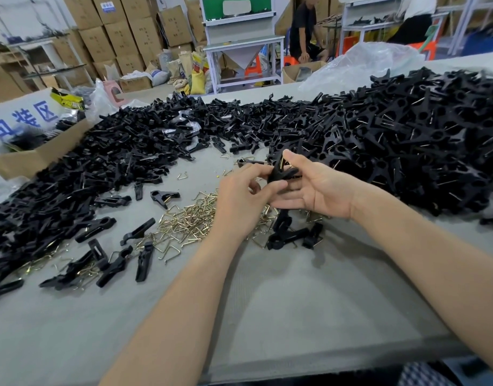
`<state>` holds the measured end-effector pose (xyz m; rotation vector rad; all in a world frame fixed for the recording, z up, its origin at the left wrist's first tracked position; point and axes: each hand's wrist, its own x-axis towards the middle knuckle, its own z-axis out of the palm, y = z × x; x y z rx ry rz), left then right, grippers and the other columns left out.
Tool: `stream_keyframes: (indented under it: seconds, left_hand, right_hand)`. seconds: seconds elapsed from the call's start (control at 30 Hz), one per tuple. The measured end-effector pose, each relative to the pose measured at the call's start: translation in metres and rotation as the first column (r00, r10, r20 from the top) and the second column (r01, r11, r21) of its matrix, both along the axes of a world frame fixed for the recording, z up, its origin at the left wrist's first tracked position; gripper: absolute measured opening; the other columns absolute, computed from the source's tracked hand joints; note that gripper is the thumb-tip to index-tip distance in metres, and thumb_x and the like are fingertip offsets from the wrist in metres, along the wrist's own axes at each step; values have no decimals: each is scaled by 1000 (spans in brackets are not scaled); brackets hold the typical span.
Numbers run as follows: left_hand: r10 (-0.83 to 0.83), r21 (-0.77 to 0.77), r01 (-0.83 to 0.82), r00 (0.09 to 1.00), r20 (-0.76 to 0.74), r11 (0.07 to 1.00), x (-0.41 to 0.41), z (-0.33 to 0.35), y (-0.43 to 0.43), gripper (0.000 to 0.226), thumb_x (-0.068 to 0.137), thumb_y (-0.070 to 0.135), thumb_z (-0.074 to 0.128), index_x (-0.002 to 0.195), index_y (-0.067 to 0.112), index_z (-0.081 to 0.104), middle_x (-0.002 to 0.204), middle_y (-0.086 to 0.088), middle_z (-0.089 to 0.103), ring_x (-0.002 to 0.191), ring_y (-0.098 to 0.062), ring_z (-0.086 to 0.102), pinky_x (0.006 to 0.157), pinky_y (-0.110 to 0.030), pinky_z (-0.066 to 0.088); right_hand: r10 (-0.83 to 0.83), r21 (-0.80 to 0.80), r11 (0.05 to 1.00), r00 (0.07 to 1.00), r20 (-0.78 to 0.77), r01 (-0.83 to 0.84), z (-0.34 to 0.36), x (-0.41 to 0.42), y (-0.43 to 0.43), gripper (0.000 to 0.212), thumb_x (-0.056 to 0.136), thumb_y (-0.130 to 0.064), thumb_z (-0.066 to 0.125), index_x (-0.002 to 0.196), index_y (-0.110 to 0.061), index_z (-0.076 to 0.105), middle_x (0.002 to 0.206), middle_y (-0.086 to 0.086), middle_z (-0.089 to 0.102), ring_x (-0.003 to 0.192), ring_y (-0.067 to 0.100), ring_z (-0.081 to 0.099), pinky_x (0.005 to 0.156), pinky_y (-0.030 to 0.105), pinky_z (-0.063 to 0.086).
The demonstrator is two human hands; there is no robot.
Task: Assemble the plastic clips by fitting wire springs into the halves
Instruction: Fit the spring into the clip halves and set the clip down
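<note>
A black plastic clip is pinched upright by the left hand; its brass wire spring is pressed at the top by the right hand thumb.

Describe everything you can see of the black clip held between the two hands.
The clip is black matte plastic, its two halves crossed and splayed. A brass-coloured wire spring shows between them near the top. It is held above the grey table: the left hand pinches its lower part, the right hand supports it from beneath, thumb on top.
</note>
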<state>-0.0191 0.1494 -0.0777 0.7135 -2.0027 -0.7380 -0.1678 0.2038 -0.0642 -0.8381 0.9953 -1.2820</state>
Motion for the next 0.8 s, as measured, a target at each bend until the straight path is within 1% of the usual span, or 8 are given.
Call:
stream_keyframes:
  seconds: [0.03,0.1,0.2,0.27,0.37,0.53,0.67,0.8]
  left_hand:
    - [-1,-7,1,1000,4,1000,0,0,0,25,80,23,76,87,41,61,65,27,59,58,-2,48,58,-16,41]
    - [-9,-22,10,1000,4,1000,1,0,0,28,81,23,75,84,46,59,67,32,58,57,3,45,56,-14,38]
    - [-32,-29,32,999,14,999,1,-2,-2,13,81,23,75,89,33,71,67,19,60,56,0,42,56,-18,36]
    - [-27,-34,27,999,24,999,1,-2,-3,12,81,24,75,93,27,73,72,16,61,58,-2,42,57,-20,38]
    - [-21,-44,23,999,43,999,1,-2,-2,15,81,25,74,96,25,74,81,11,66,59,-2,43,59,-21,38]
    - [3,-89,-1,1000,26,996,3,1,-2,20,81,23,74,100,24,74,84,6,68,62,-4,45,61,-20,38]
    - [-10,-106,14,1000,30,994,5,1,-2,20,80,22,75,100,23,74,79,7,63,62,-4,44,60,-17,36]
    - [-15,-114,19,999,32,993,5,-2,-2,22,80,21,75,102,22,75,75,11,59,62,1,44,60,-11,33]
  right_hand:
    - [-2,1,1000,1000,8,2,0,0,0,51,70,-43,69,101,-4,64,87,18,72,78,26,72,65,30,58]
    - [-19,-7,1000,999,32,20,0,0,-1,49,71,-40,69,100,-1,64,86,18,71,76,24,71,64,29,58]
    - [-13,-31,999,999,34,14,2,0,-1,45,74,-36,67,98,2,64,89,21,71,78,25,71,65,29,58]
    - [3,-41,999,1000,23,-2,3,-2,0,42,76,-34,64,98,2,64,90,21,71,80,25,71,67,30,59]
    - [18,-54,998,999,34,-17,3,-2,1,40,78,-32,62,97,3,65,89,21,71,81,26,71,69,32,59]
    - [15,-83,996,999,48,-11,3,0,1,31,79,-30,61,80,-4,77,85,18,72,80,26,71,68,32,59]
    - [9,-84,996,999,31,-6,3,1,0,35,77,-27,64,94,4,67,88,19,71,80,26,71,67,33,59]
    - [15,-88,996,1000,22,-13,3,1,0,36,78,-24,64,98,6,64,89,21,71,80,27,71,67,33,59]
